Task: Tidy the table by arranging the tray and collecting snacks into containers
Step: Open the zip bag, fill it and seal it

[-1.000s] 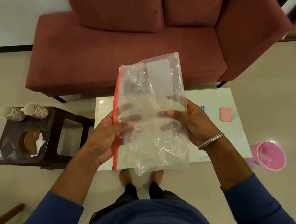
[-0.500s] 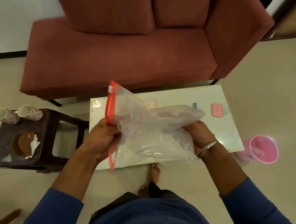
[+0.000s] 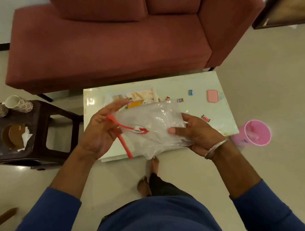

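Observation:
I hold a clear plastic zip bag (image 3: 153, 126) with a red zip strip over the near edge of the low white table (image 3: 193, 107). My left hand (image 3: 100, 130) pinches the red strip at the bag's left end, its upper fingers extended. My right hand (image 3: 193, 134) grips the bag's right side, thumb on top. Behind the bag a floral tray (image 3: 140, 96) lies on the table, partly hidden. Small wrapped snacks (image 3: 180, 100) lie scattered on the table, one (image 3: 205, 118) near my right hand, plus a blue item (image 3: 190, 92) and a pink lid (image 3: 212, 96).
A red sofa (image 3: 107, 46) stands behind the table. A dark stool (image 3: 40, 126) on the left carries two patterned mugs (image 3: 18, 103), a brown plate and tissue. A pink bin (image 3: 254, 133) stands on the floor to the right. My bare feet (image 3: 150, 174) are by the table's near edge.
The bag went from upright and spread flat to lowered and turned sideways over the table. My left hand shifted along the red strip, and the view tilted down, revealing the tray and snacks.

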